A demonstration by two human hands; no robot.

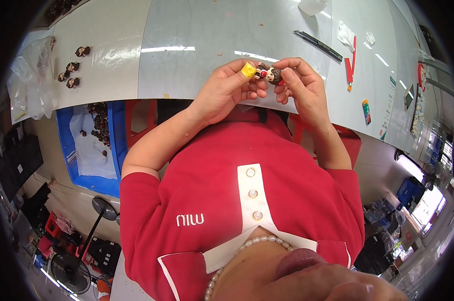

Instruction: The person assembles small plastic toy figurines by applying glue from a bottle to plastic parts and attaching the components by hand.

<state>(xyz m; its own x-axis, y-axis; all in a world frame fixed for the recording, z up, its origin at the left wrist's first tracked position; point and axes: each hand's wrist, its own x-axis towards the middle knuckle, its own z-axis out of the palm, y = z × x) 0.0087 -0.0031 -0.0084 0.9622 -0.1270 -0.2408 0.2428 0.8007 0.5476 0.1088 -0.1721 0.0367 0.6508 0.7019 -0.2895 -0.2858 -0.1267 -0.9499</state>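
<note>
A small doll figurine (273, 75) with brown hair and a red-and-white body lies sideways between my hands, just above the table's near edge. My left hand (226, 86) pinches its body and leg end between thumb and fingers. Yellow tape (248, 69) wraps the tip of that thumb. On the other side, my right hand (304, 83) has its thumb and fingers closed about the head end, where something red shows by the thumb. The fingers partly cover the figurine, so its finer parts are hidden.
Several brown-haired figure heads (72, 66) lie at the table's left, near a clear plastic bag (33, 80). Below, a blue crate (117, 145) holds many more small pieces. To the right are a black pen-like tool (317, 45), a red-handled brush (348, 72) and a small green-orange tube (366, 111).
</note>
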